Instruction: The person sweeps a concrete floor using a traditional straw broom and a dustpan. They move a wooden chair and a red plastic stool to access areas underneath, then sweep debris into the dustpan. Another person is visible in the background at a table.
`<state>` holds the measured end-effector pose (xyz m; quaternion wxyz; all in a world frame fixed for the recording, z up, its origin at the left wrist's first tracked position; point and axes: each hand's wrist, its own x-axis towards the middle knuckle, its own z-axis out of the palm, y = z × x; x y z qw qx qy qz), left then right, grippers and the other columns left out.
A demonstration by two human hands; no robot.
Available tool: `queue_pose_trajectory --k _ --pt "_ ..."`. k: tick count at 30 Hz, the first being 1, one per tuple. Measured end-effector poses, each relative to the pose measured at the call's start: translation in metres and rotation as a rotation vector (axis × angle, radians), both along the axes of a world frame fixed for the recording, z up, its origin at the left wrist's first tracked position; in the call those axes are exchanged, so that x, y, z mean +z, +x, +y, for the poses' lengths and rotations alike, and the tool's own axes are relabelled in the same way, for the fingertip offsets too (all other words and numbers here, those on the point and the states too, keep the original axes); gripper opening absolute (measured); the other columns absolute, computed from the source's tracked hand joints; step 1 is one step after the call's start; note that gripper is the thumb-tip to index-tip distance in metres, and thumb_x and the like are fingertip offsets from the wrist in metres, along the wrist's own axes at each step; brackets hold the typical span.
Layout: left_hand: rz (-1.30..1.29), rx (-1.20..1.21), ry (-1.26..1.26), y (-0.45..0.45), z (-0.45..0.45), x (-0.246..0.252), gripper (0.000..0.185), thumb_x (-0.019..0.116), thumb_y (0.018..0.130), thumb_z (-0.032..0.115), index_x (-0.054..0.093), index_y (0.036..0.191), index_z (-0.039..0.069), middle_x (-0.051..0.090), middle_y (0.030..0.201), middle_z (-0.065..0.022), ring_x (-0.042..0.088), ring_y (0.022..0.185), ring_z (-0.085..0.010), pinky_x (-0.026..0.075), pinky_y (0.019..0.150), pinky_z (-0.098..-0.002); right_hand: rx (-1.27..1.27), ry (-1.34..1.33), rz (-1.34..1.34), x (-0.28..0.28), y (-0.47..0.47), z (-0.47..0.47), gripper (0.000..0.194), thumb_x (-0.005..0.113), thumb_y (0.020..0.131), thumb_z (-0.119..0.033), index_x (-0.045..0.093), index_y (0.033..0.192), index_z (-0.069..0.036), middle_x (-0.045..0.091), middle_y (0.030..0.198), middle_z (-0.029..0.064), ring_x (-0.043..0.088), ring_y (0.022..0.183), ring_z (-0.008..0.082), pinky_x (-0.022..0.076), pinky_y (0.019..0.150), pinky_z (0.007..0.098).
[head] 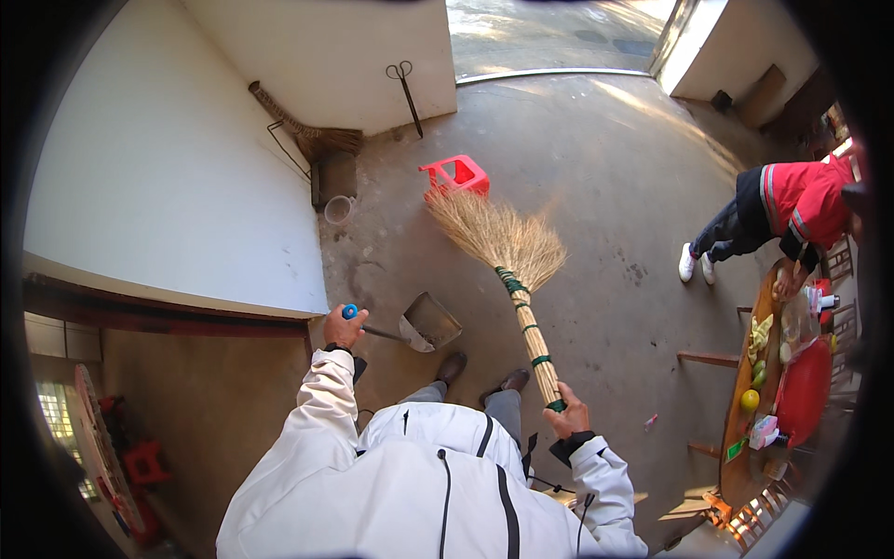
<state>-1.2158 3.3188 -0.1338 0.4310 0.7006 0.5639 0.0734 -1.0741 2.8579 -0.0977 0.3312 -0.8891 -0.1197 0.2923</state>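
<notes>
My right hand grips the butt of a straw broom, whose handle is bound with green bands. Its bristles fan out ahead of me and overlap the near side of a red plastic stool in the view; whether they touch cannot be told. My left hand is closed around the blue-topped handle of a long-handled metal dustpan. The pan is in front of my feet with some dark debris in it.
An old broom leans in the wall corner above a second dustpan and a clear plastic cup. Iron tongs lean nearby. At right, a person stands by a wooden table bearing fruit. A small wrapper lies on the floor.
</notes>
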Motion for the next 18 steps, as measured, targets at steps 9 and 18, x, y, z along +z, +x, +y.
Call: queue_pose_trajectory --k 9,18 --pt "-0.021 -0.007 0.043 -0.057 0.047 -0.055 0.038 0.070 0.061 0.035 0.053 0.068 0.002 0.057 0.066 -0.0172 0.056 0.064 -0.0350 0.044 0.060 -0.0426 -0.004 0.076 0.129 -0.009 -0.043 0.059 0.063 0.068 0.064 -0.014 0.049 0.123 0.000 0.064 0.091 0.0113 0.061 0.076 0.0169 0.0485 0.069 0.0283" --pt "0.044 -0.021 0.194 -0.078 0.083 -0.073 0.040 0.069 0.062 0.038 0.055 0.075 0.003 0.061 0.079 -0.0201 0.058 0.075 -0.0389 0.045 0.065 -0.0447 -0.139 0.137 0.209 -0.003 -0.034 0.099 0.052 0.064 0.067 -0.004 0.051 0.118 0.001 0.058 0.071 0.0040 0.055 0.054 0.0114 0.0439 0.048 0.0259"
